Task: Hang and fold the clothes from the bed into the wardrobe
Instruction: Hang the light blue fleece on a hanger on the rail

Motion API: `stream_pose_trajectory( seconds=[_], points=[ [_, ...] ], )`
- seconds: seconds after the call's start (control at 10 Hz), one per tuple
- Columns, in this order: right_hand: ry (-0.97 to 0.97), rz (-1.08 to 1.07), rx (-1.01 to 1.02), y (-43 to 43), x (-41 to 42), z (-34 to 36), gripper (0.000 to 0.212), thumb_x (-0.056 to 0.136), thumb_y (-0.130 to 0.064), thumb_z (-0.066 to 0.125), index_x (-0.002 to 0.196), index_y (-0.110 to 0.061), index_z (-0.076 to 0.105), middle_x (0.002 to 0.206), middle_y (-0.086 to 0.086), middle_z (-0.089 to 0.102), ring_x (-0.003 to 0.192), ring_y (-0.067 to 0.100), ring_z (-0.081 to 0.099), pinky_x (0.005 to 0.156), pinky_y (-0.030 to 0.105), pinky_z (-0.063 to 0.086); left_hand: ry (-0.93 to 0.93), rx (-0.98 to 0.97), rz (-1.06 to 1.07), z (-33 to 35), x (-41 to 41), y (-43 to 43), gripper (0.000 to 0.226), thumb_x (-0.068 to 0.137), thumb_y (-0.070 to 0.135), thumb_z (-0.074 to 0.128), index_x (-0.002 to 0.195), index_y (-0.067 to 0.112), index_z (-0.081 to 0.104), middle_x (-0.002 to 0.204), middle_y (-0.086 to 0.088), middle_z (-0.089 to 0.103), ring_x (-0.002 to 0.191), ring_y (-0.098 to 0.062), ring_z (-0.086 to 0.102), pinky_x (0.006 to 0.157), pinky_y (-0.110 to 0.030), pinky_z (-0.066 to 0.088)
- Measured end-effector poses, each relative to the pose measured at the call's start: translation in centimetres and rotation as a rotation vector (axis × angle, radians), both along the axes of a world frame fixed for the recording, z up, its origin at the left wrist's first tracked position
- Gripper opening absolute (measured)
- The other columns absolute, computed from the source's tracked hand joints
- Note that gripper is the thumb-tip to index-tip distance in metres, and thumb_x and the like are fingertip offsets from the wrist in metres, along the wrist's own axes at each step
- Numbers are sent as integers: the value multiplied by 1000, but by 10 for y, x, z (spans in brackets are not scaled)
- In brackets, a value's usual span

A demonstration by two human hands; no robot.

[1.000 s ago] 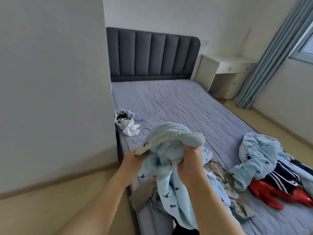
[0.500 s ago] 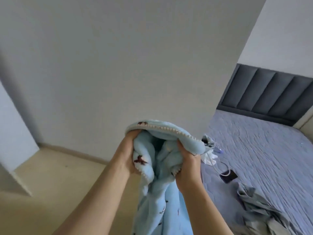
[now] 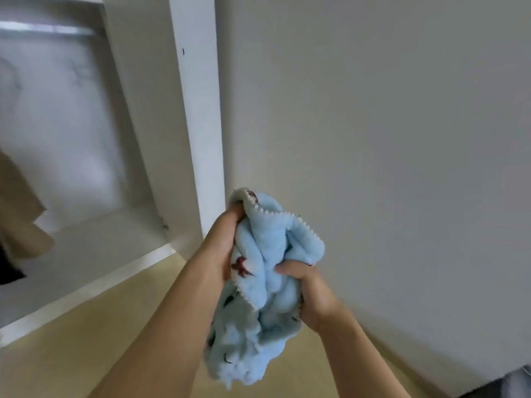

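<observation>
A light blue fleece garment (image 3: 258, 282) with small dark bird prints and a scalloped white edge is bunched up between both hands at the centre of the view. My left hand (image 3: 219, 248) grips its upper left part near the collar edge. My right hand (image 3: 309, 294) grips its right side lower down, fingers curled into the folds. The rest of the garment hangs below my hands. The open white wardrobe (image 3: 198, 116) stands to the left, its hanging rail (image 3: 48, 28) at the top left.
A beige garment (image 3: 20, 208) hangs inside the wardrobe at the far left, with something dark (image 3: 8, 268) below it. The wardrobe's side panel (image 3: 373, 139) fills the right. The wooden floor (image 3: 86, 340) lies below. A corner of the bed (image 3: 514, 383) shows at bottom right.
The view has swung left from the bed to the wardrobe. Both hands still hold the blue garment; my right hand now grips lower, and the fabric is bunched tighter.
</observation>
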State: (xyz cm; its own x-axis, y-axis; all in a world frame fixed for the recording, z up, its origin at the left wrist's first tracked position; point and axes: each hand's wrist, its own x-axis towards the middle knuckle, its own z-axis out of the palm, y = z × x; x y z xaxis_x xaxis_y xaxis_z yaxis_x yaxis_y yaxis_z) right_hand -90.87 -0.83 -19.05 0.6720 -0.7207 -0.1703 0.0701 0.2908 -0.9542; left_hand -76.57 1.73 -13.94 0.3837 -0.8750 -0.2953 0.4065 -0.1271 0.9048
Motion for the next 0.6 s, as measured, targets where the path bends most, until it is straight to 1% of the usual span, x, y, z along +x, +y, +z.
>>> stream_pose_trajectory(
  seconds=[0.1,0.2,0.3,0.4,0.5,0.6],
  points=[
    [-2,28,-15,-12,44,-3,26,63,-22,63,87,-23,74,95,10,73,92,28,69,86,46,54,56,-6,95,1,36,4,29,96,28,44,76,13,58,63,-5,64,65,-18,59,56,-26,50],
    [-58,-36,1,-26,92,-8,17,70,-16,60,78,-20,74,85,10,72,82,26,69,71,38,57,118,-89,149,-13,73,15,23,87,28,57,89,7,65,76,-11,70,75,-22,67,68,-27,55],
    [-20,-99,124,-45,137,-17,18,83,-18,54,82,-14,71,82,12,72,74,24,70,68,36,53,-107,-34,280,-34,110,15,25,78,19,71,100,13,61,92,-9,70,78,-19,69,65,-29,56],
    [22,-75,236,-64,186,-21,16,87,-19,50,86,-9,62,81,15,66,72,29,63,70,37,50,-226,101,164,-51,152,9,50,68,17,80,113,16,58,104,-7,69,95,-25,67,86,-40,54],
    [-11,-32,314,-91,231,-24,14,88,-16,49,83,-11,62,71,8,68,68,21,64,60,31,48,-229,267,35,-63,182,-9,63,56,27,80,115,18,62,108,-8,69,104,-29,63,97,-49,46],
    [-4,28,361,-123,266,-25,16,90,-13,46,82,-10,60,72,9,64,66,21,62,57,29,47,-211,379,107,-72,222,-36,56,53,19,72,107,6,66,103,-19,68,98,-35,64,91,-47,50]
  ],
)
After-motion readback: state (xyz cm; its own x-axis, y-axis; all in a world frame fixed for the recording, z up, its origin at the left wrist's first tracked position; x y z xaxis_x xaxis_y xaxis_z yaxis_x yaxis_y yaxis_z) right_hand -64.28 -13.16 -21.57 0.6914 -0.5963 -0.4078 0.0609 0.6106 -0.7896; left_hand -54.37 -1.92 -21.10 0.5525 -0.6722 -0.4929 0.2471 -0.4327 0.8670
